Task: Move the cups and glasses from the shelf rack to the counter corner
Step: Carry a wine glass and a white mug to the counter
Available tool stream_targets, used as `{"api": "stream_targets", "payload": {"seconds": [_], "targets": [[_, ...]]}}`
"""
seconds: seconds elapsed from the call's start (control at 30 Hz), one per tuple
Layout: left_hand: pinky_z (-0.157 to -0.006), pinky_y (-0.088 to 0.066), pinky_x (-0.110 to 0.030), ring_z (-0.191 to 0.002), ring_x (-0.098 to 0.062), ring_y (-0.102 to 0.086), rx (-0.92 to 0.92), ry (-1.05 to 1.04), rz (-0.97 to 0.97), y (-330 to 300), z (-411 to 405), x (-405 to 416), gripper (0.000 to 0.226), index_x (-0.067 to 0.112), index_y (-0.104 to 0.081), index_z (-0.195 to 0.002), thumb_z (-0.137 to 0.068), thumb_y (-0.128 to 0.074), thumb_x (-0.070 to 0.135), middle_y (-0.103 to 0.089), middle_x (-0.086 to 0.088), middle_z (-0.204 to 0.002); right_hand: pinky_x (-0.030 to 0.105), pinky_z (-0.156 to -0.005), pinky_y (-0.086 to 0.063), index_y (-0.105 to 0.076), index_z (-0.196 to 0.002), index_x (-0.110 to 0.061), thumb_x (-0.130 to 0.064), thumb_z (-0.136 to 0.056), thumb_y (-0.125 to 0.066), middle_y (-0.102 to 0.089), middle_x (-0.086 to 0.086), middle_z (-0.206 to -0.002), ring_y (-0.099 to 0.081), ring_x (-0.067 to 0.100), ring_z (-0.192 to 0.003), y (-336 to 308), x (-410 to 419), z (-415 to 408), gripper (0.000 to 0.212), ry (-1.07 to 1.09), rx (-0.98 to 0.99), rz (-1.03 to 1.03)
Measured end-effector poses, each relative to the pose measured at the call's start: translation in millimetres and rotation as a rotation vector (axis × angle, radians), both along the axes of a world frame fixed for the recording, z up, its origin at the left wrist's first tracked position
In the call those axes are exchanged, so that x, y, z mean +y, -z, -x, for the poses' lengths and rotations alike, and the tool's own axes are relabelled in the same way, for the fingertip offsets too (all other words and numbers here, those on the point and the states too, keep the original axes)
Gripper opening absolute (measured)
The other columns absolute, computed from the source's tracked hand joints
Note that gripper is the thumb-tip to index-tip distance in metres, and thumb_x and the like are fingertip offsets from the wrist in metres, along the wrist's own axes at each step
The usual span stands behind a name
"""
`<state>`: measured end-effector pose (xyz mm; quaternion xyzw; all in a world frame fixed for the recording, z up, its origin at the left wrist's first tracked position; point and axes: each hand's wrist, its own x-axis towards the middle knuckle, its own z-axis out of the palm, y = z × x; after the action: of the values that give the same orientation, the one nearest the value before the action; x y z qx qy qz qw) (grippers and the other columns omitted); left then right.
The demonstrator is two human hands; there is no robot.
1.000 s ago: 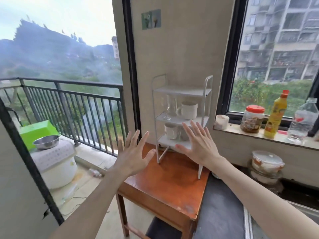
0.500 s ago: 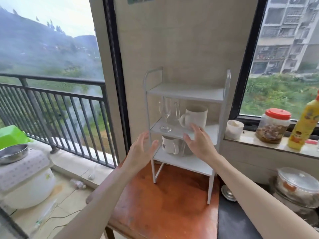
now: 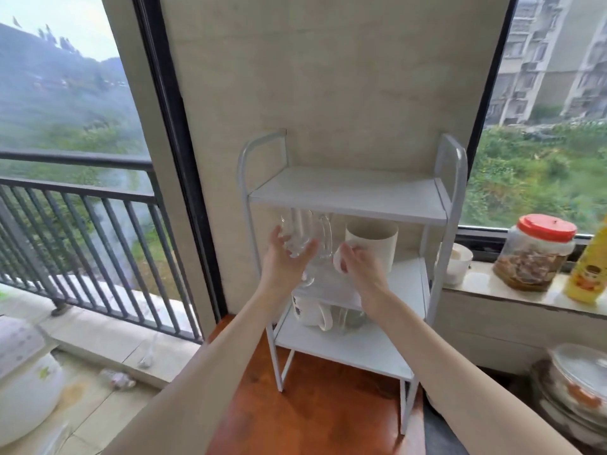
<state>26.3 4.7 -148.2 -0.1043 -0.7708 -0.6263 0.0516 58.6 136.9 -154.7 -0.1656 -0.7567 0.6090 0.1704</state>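
A white three-tier shelf rack [image 3: 348, 195] stands on an orange-brown wooden table [image 3: 315, 415]. On its middle shelf are a wine glass [image 3: 295, 236], a clear glass mug [image 3: 324, 236] and a large white mug [image 3: 374, 243]. My left hand [image 3: 284, 262] is wrapped around the wine glass bowl from the left. My right hand [image 3: 359, 269] grips the white mug's handle. The bottom shelf holds a printed white mug [image 3: 308, 311] and a clear glass [image 3: 349, 316], partly hidden behind my right wrist.
A window sill to the right carries a small white cup [image 3: 458, 262], a red-lidded jar [image 3: 533, 254] and a yellow bottle [image 3: 589, 267]. Stacked lidded pots [image 3: 574, 389] sit at the lower right on a dark counter [image 3: 437, 435]. A balcony railing [image 3: 82, 205] is on the left.
Both hands have moved up and forward into the rack's middle shelf. The left has closed around the wine glass and the right around the white mug's handle. The view has come closer.
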Motion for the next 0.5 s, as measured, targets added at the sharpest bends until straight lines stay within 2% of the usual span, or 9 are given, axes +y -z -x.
{"api": "stream_targets", "payload": {"seconds": [0.1,0.23,0.4,0.5], "targets": [[-0.084,-0.038,-0.028,-0.105,-0.013,-0.049,-0.028,-0.024,-0.031,-7.3,7.9,7.6,0.089,0.015,-0.018,-0.144,-0.076,-0.068,0.047,-0.049,0.001,-0.128,0.008,-0.040,-0.033,-0.050,-0.056,-0.016,-0.027,-0.091,-0.046,-0.057,-0.003,-0.063,-0.047,0.008,-0.057,-0.2,-1.5,2.0,0.037,-0.009,-0.003,0.051],[-0.080,-0.038,-0.029,-0.097,-0.015,-0.055,-0.036,-0.029,-0.072,-10.7,9.1,9.0,0.077,0.014,-0.030,-0.135,-0.076,-0.068,0.045,-0.053,-0.001,-0.117,0.022,-0.052,-0.033,-0.048,-0.064,-0.017,-0.035,-0.094,-0.044,-0.060,0.000,-0.069,-0.047,0.010,-0.059,1.8,-3.8,-0.3,0.035,0.029,-0.020,0.058],[-0.089,-0.050,-0.038,-0.101,-0.022,-0.061,0.015,0.033,-0.104,-6.6,-7.6,1.6,0.064,0.014,-0.032,-0.124,-0.078,-0.068,0.040,-0.056,-0.010,-0.116,0.022,-0.055,-0.029,-0.044,-0.081,-0.012,-0.029,-0.098,-0.028,-0.048,-0.002,-0.069,-0.042,0.008,-0.062,1.6,-4.1,-13.6,0.030,0.063,-0.074,0.128],[-0.089,-0.052,-0.044,-0.099,-0.021,-0.062,0.042,0.080,-0.114,-7.0,-19.9,-7.8,0.058,0.018,-0.035,-0.118,-0.077,-0.068,0.041,-0.055,-0.009,-0.113,0.026,-0.069,-0.034,-0.042,-0.082,-0.012,-0.025,-0.099,-0.023,-0.043,-0.002,-0.072,-0.039,0.010,-0.065,1.5,-3.0,-28.3,0.029,0.065,-0.038,0.123]]}}
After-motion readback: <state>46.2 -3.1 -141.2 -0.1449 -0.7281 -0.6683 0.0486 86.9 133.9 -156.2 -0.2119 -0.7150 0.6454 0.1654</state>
